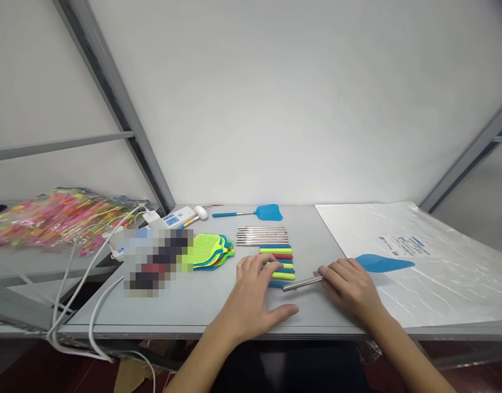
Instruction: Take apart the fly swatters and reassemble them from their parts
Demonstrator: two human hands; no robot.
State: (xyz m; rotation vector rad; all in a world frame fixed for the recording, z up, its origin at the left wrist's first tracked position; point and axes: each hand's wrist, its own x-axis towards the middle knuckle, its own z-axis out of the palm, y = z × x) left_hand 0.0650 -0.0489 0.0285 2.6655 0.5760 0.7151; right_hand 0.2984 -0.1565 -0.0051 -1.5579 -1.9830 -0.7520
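Observation:
My right hand (351, 285) holds a thin metal rod (302, 284) with a blue swatter head (382, 263) on its far end, lying low over the grey table (185, 303). My left hand (257, 292) rests flat on the table, fingers on a row of coloured foam grips (280, 261) in green, red, yellow and blue. Behind the grips lies a row of several bare metal rods (262, 236). A stack of swatter heads (212, 251), green on top, sits to the left.
A finished blue swatter (253, 213) lies at the back. A power strip (172, 219), white cables (82, 284) and a bag of packed coloured swatters (54, 217) are on the left. A white plastic-wrapped sheet (418, 262) covers the right side. A blurred patch hides something near the stack.

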